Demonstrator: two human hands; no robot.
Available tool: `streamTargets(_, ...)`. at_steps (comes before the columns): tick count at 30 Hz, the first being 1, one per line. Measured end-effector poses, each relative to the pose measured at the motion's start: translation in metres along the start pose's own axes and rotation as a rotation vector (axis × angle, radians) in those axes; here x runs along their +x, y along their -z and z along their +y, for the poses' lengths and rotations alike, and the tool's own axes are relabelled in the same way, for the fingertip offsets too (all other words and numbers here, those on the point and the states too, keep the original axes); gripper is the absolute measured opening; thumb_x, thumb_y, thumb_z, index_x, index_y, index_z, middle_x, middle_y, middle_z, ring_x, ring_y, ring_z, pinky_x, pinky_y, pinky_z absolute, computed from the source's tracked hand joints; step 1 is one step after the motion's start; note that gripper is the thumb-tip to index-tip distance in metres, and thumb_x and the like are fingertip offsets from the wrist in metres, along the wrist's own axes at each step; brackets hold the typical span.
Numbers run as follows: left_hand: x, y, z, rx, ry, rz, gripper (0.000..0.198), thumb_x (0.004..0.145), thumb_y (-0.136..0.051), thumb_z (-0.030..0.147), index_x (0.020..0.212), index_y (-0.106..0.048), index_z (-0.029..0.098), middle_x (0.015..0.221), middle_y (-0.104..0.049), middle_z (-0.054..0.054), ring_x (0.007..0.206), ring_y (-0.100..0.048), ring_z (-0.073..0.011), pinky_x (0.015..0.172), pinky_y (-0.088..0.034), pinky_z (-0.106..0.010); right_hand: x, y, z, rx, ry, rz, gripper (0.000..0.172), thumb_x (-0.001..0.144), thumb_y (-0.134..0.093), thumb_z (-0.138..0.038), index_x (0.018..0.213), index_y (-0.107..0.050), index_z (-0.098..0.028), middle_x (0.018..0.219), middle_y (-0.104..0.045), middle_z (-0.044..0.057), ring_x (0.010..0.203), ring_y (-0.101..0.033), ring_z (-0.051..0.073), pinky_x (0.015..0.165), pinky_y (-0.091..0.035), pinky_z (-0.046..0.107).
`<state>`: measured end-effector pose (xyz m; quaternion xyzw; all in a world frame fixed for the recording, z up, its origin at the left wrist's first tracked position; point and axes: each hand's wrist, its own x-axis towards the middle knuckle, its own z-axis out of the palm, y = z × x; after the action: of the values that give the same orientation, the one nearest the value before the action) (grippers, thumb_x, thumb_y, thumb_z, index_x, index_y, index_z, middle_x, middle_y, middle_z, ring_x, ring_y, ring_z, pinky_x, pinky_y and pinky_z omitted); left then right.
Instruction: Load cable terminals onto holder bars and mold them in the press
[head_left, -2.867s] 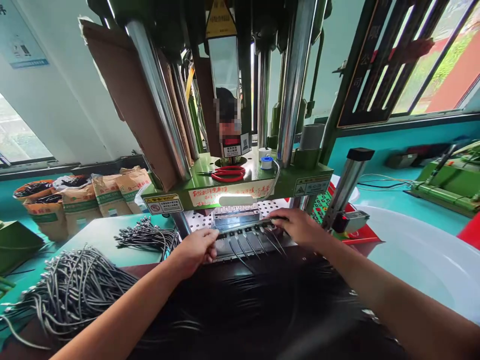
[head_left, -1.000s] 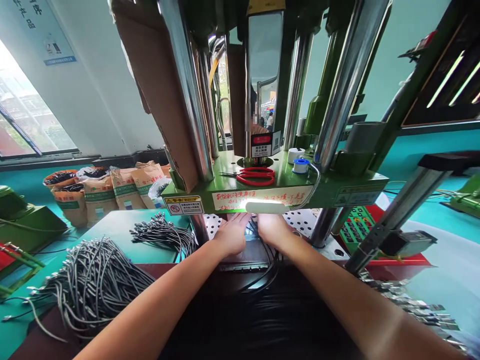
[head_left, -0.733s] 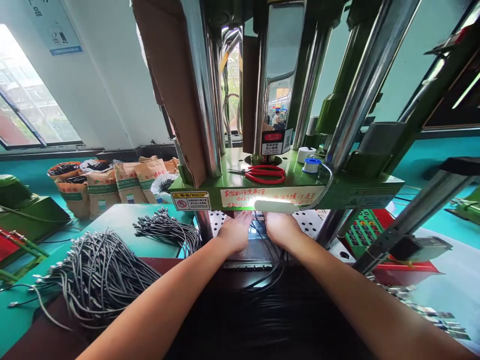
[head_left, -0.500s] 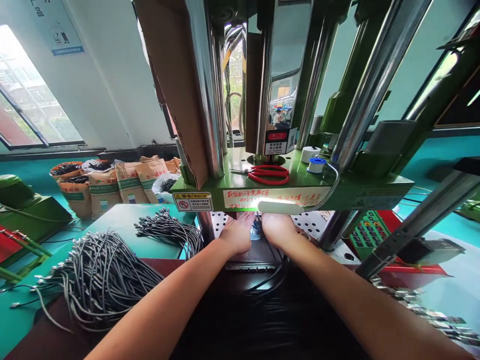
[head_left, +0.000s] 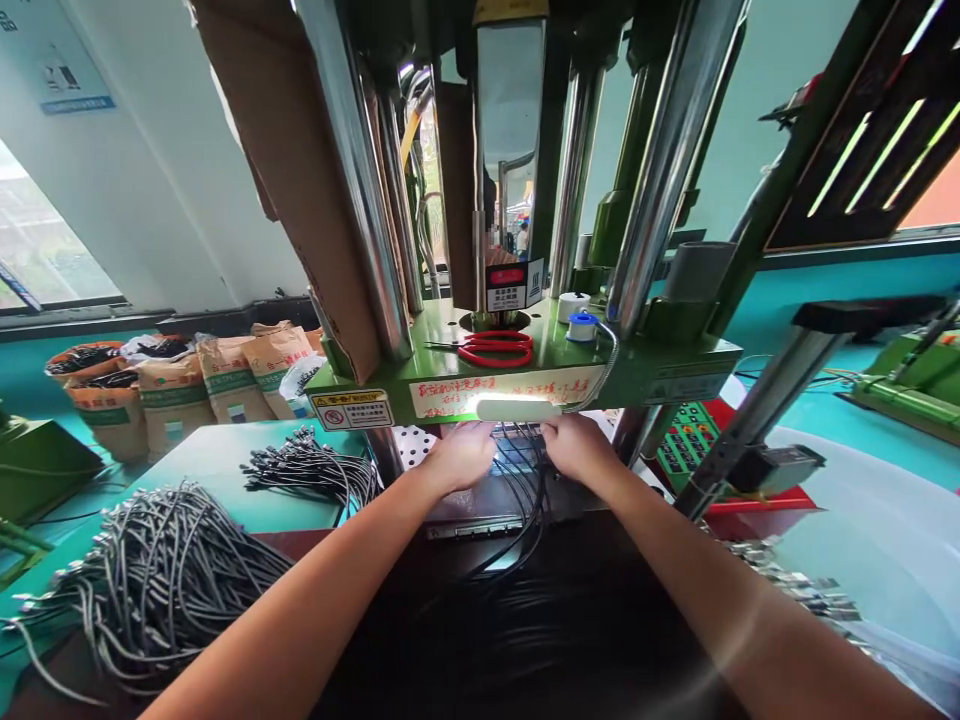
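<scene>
My left hand (head_left: 466,456) reaches in under the press's green head, its fingers curled at the left side of several black cables (head_left: 517,462). On the right side of those cables is my right hand (head_left: 579,446), also with bent fingers. What either hand grips is hidden by the fingers and the press head. The cables lie over a flat metal mould plate (head_left: 480,512) and hang over its front edge in a loose bend. A lit lamp bar (head_left: 517,410) shines just above my hands.
The green press head (head_left: 660,372) carries red-handled scissors (head_left: 495,348) and a blue-white spool (head_left: 582,327). Bundles of grey cables (head_left: 187,580) and black cables (head_left: 315,468) lie at left. A control panel (head_left: 686,440) and metal-ended parts (head_left: 802,580) are at right. Filled sacks (head_left: 225,380) stand behind.
My hands have moved apart, and several cables now show between them on the plate. The view has turned right, so the press sits further left.
</scene>
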<state>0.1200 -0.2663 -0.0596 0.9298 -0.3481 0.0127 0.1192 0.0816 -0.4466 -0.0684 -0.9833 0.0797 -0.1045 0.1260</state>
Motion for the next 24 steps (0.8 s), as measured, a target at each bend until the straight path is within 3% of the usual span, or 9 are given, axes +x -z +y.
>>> streamTargets(6,0.018,-0.007,0.031,0.013,-0.071,-0.066,0.048,0.087,-0.029,0.027,0.131,-0.046,0.019,0.136,-0.050,-0.009,0.124,-0.047,-0.0262,0.102,-0.035,-0.045,-0.002,-0.007,0.003,0.071,0.010,-0.024,0.036,0.092,-0.040,-0.025,0.117,-0.065,-0.016,0.119,-0.064,0.010,0.110,-0.058,0.021,0.091,-0.042,0.028)
streamTargets(13,0.020,-0.013,0.023,0.052,-0.042,-0.064,0.045,0.085,-0.032,0.025,0.124,-0.051,0.015,0.128,-0.056,-0.014,0.117,-0.052,-0.0281,0.100,-0.036,-0.046,0.005,-0.020,-0.006,0.097,0.052,-0.050,0.037,0.088,-0.041,-0.018,0.117,-0.063,-0.015,0.115,-0.066,0.012,0.105,-0.061,0.022,0.086,-0.044,0.029)
streamTargets(24,0.027,-0.021,0.017,0.036,-0.023,-0.076,0.041,0.089,-0.028,0.031,0.119,-0.053,0.017,0.129,-0.056,-0.010,0.117,-0.052,-0.0259,0.098,-0.039,-0.040,0.006,-0.024,-0.004,0.014,0.180,-0.095,0.034,0.078,-0.044,-0.008,0.103,-0.066,-0.012,0.114,-0.064,0.015,0.107,-0.059,0.025,0.086,-0.042,0.030)
